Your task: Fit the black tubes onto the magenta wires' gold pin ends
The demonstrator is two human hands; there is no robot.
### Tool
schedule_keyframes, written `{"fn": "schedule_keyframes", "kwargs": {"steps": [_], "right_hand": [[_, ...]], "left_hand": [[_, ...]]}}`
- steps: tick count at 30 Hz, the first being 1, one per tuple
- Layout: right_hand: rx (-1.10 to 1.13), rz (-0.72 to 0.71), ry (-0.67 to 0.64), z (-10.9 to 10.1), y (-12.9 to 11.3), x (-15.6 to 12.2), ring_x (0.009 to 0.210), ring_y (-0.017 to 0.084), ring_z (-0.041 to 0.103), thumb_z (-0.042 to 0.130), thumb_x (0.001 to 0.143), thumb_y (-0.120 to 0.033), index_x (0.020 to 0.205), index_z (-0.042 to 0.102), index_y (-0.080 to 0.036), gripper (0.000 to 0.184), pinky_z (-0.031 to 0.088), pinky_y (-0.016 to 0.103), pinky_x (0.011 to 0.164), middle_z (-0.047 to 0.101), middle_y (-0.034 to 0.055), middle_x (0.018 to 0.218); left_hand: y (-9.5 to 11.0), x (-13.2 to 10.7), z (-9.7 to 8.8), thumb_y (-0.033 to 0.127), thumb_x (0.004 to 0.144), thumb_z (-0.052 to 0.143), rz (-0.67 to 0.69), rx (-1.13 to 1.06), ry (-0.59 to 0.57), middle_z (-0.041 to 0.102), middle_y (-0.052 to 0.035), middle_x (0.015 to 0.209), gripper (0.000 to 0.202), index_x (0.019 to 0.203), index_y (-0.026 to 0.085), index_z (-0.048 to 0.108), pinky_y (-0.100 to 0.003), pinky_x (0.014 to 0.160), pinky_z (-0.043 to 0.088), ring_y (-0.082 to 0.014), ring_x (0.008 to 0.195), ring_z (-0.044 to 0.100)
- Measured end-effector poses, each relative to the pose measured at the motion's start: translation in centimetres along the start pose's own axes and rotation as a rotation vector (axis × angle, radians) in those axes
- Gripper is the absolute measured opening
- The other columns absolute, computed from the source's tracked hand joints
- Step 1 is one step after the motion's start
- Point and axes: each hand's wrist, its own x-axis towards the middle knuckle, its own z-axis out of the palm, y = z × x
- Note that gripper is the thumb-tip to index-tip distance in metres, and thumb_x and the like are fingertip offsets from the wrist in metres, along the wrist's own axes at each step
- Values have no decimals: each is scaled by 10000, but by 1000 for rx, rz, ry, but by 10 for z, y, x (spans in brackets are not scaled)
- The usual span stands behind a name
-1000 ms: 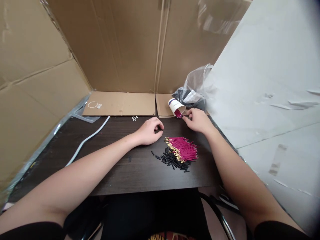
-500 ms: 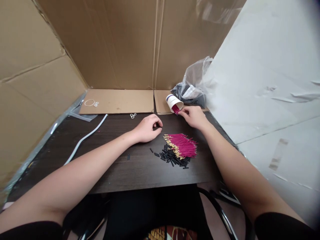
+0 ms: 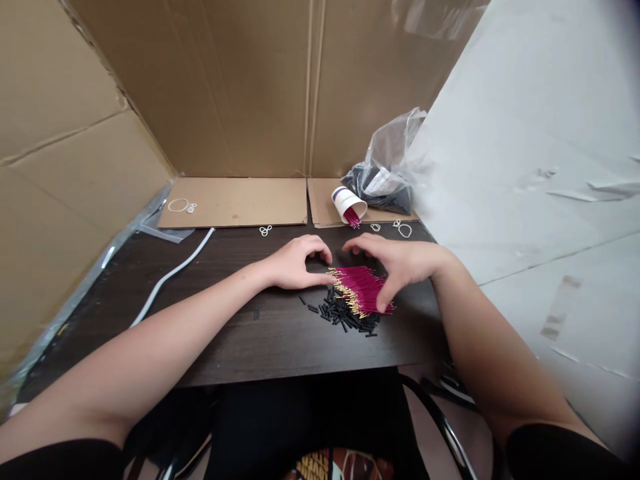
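Observation:
A bundle of magenta wires with gold tips [image 3: 361,291] lies on the dark table [image 3: 235,333], on top of a scatter of short black tube pieces [image 3: 345,319]. My right hand [image 3: 400,263] hovers over the bundle's right part, fingers spread and curved down onto it, holding nothing. To the left of the bundle rests my left hand [image 3: 295,262], its fingers curled and the fingertips close to the gold tips; whether it holds anything is hidden. A tipped white paper cup [image 3: 348,203] with more magenta wires in it lies behind the hands.
Cardboard walls enclose the back and left, and a white board stands on the right. A clear plastic bag of black parts [image 3: 387,175] sits at the back right. Small white rings [image 3: 404,231] lie near the cup, others [image 3: 183,206] at the back left. A white strip [image 3: 170,275] crosses the left table.
My right hand has left the paper cup and come back toward me, down over the magenta bundle. The left hand has shifted slightly toward the bundle.

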Motion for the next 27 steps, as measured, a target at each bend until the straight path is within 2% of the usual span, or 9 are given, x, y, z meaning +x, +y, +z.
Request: {"fn": "schedule_keyframes", "kwargs": {"steps": [1,3,5,10,13,18,23,27], "right_hand": [[-33,-5,-28,2,-3,0,1304,389,625,1126,425,-557,1495,627,-271,1215,577,472,1073,645,115,1434],[-85,11,-53,7,-8,1,1329,403,598,1135,407,-506,1459,645,-269,1184,559,483,1100,636,110,1422],[-94,34,-84,9,-10,4,1260,378,620,1126,460,-477,1386,670,-253,1056,559,456,1055,655,103,1367],[-33,31,-144,4,-13,10,1062,295,656,1050,660,-521,1280,717,-195,775,523,377,901,720,92,1219],[18,12,-105,3,-11,13,950,248,651,997,758,-502,1223,744,-185,617,504,349,815,746,76,1116],[64,-18,-6,9,-8,18,805,192,620,909,886,-443,1136,788,-166,392,460,322,716,753,49,956],[46,-63,74,14,-8,22,749,169,617,841,943,-366,1089,830,-154,257,448,313,691,779,55,913],[43,-65,127,15,-4,25,758,167,657,727,987,-263,1064,852,-157,181,472,319,716,814,61,934]], "left_hand": [[1,0,-1,502,837,948,10,-3,-17,746,-74,1102,381,1049,235,777,-435,969,542,-263,1036,684],[3,0,-2,524,816,967,20,2,-41,740,-76,1122,423,1061,237,775,-444,999,541,-273,1068,682],[3,0,-3,552,811,967,16,15,-56,734,-79,1139,450,1070,238,776,-452,1017,535,-283,1091,675],[0,0,-3,639,823,933,-4,15,-57,729,-87,1131,528,1099,216,778,-451,994,528,-282,1064,660],[-1,0,-3,606,852,908,-25,-8,-35,735,-84,1096,485,1088,203,777,-426,932,526,-261,1001,646],[-4,0,-3,464,890,853,-21,-20,-8,740,-75,1047,332,1061,189,779,-404,877,514,-233,930,620],[-7,1,-1,342,879,817,-27,-5,47,740,-65,992,213,1019,186,779,-385,848,518,-219,902,643],[-10,2,3,318,890,804,-57,-6,120,749,-58,950,169,983,181,776,-361,795,506,-196,838,631]]}}
